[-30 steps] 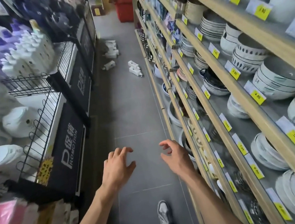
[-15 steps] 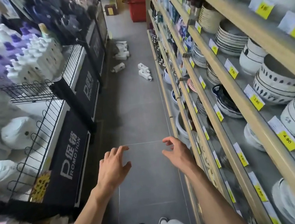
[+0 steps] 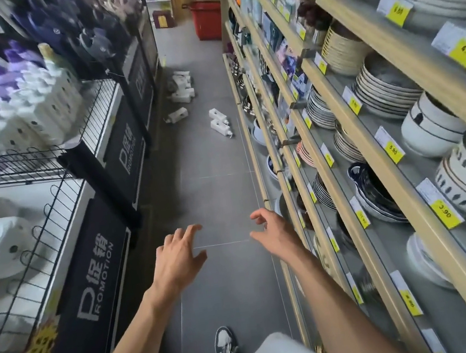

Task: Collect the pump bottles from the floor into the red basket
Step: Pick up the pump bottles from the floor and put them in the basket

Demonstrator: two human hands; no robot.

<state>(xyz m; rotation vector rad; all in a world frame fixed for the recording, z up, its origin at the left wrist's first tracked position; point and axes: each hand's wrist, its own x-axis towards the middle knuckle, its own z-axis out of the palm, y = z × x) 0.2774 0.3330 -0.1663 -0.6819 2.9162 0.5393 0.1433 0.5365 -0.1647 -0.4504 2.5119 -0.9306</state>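
Observation:
Several white pump bottles lie on the grey aisle floor ahead. Two of them (image 3: 219, 122) lie side by side near the right shelf, one (image 3: 177, 114) lies alone to their left, and a pile (image 3: 182, 85) sits against the left display. The red basket (image 3: 206, 19) stands on the floor at the far end of the aisle. My left hand (image 3: 178, 255) and my right hand (image 3: 274, 232) are held out low in front of me, fingers loosely spread, holding nothing, well short of the bottles.
Wooden shelves (image 3: 333, 124) of bowls and plates with yellow price tags line the right side. On the left stand wire-fenced promotion tables (image 3: 100, 168) stacked with white and purple bottles. My shoe (image 3: 225, 344) is on the floor tiles below.
I have walked forward along the aisle, so the bottles and the red basket are nearer. Both hands stay out in front, empty.

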